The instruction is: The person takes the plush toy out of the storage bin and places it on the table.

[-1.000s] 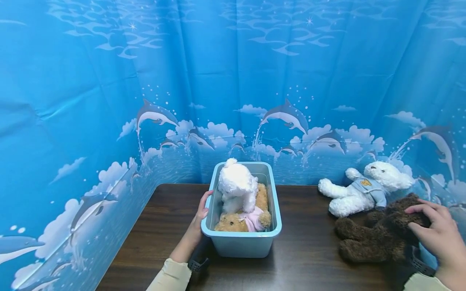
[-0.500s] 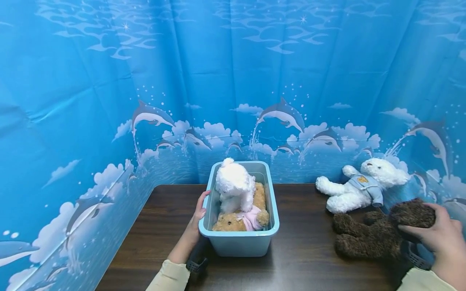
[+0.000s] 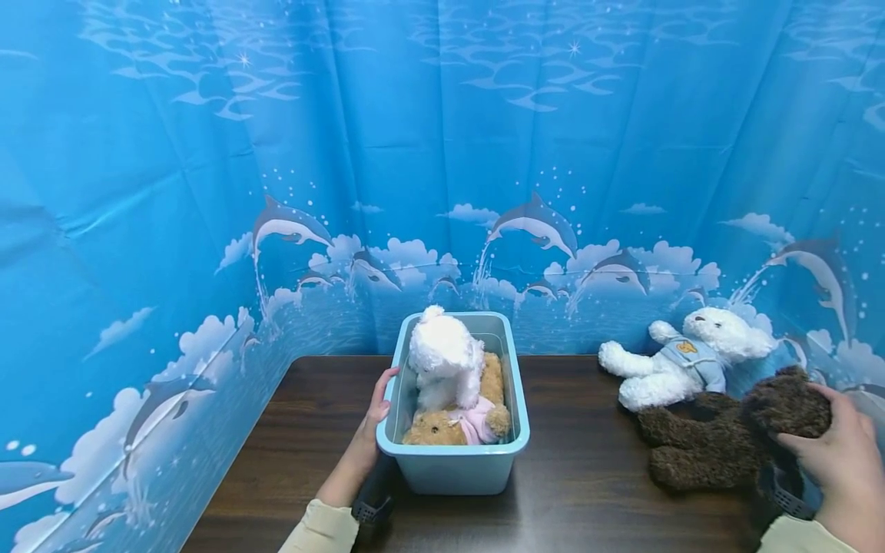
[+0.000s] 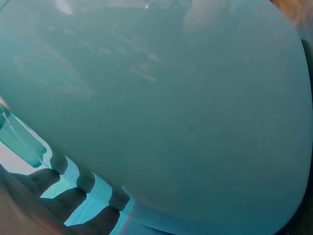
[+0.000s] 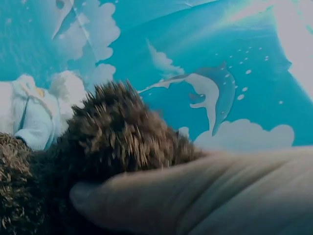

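The right hand [image 3: 833, 461] has its fingers [image 3: 795, 439] curled around the head of the dark brown bear [image 3: 719, 434], gripping it; the thumb shows pressed into the fur in the right wrist view. That bear lies on the counter [image 3: 588, 491] at the near right, touching the white bear in a blue shirt [image 3: 681, 361] lying just beyond it. The left hand [image 3: 369, 438] rests against the left wall of the light blue bin [image 3: 456, 468], fingers fairly straight, thumb at the rim. One bin stands mid-counter. It holds two toys: a fluffy white one [image 3: 445, 361] on top of a tan bear [image 3: 449, 422]. Four plush toys in all.
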The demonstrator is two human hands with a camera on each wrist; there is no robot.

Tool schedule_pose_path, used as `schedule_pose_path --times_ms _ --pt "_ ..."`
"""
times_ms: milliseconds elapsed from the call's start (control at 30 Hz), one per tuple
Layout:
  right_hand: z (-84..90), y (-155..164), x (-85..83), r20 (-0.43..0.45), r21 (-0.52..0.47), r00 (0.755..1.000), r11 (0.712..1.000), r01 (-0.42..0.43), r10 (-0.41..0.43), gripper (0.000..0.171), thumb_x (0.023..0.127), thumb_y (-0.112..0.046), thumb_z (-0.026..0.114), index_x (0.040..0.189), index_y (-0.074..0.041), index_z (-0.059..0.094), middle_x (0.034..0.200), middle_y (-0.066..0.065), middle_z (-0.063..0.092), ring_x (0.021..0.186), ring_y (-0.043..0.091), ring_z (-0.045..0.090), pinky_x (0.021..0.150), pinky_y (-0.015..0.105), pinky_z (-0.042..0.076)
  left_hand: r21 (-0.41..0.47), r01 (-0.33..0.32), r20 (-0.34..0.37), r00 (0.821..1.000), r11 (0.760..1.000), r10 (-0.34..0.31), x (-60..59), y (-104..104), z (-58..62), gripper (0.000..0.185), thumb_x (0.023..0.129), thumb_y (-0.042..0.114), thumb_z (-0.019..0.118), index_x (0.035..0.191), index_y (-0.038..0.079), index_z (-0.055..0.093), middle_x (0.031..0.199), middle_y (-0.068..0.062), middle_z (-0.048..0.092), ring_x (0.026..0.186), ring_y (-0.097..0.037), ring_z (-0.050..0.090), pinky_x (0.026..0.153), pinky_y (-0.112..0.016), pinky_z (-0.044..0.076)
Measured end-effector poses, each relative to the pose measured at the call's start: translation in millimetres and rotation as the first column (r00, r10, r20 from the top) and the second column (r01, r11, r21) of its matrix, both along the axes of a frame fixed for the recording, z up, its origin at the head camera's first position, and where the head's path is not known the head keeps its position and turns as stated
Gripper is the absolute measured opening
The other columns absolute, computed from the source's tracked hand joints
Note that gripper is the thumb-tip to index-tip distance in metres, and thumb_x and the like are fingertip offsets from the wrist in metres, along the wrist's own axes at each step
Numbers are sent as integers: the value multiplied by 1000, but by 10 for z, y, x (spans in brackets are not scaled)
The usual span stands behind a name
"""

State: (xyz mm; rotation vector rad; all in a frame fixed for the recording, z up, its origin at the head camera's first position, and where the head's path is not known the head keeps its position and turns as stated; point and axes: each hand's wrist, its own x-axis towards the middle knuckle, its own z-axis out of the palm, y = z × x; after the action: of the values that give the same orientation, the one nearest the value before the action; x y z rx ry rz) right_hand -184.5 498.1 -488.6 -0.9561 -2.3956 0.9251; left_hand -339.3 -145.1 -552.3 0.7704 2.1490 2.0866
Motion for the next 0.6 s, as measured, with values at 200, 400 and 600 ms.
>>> schedule_pose_path --times_ms 200,400,600 --pt "28 -16 26 33 -67 998 996 61 -59 102 91 12 67 172 0 5 172 42 10 159 63 12 124 78 20 -3 6 3 1000 1000 -6 6 -5 12 67 105 45 31 170 30 18 180 -16 11 160 -52 16 121 -85 16" --pt "115 -42 59 58 -42 997 998 50 -47 102 94 -1 70 171 2 4 173 42 8 160 64 9 124 78 20 13 8 5 1000 1000 -8 6 0 9 67 105 44 31 170 29 19 179 -12 14 159 -52 16 122 -84 16" --pt "132 -62 66 63 -64 997 997 36 -32 98 99 -10 67 172 2 3 175 40 1 163 61 3 127 77 17 4 4 3 1000 1000 -4 -8 -7 -4 67 106 45 31 170 29 19 179 -10 15 160 -52 15 122 -83 17"
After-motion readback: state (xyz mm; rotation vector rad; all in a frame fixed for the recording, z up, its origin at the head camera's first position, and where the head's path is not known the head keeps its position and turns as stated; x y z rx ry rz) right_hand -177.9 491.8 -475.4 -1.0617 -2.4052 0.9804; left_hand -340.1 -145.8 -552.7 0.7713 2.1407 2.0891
